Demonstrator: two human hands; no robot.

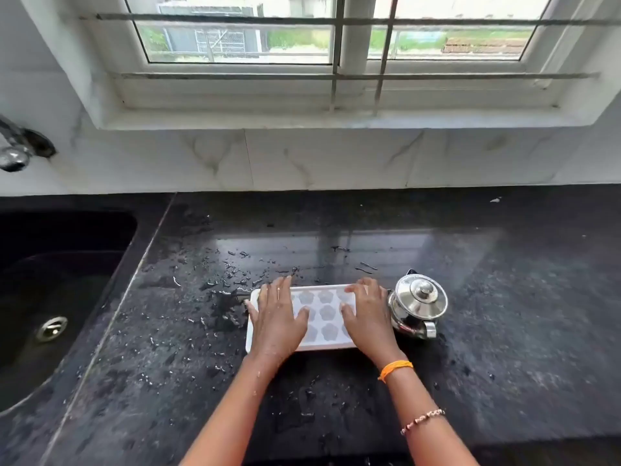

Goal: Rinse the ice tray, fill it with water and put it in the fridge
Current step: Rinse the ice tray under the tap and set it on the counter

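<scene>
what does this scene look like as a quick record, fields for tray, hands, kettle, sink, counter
tray: white ice tray flat on the counter, flower-shaped cells, seemingly under a clear lid
left hand: left hand lies flat on the tray's left part, fingers straight
right hand: right hand lies flat on the tray's right part, fingers straight
kettle: small steel kettle with its lid on, just right of the tray
sink: dark sink at far left, tap above it
counter: black counter, water drops behind and left of the tray
</scene>
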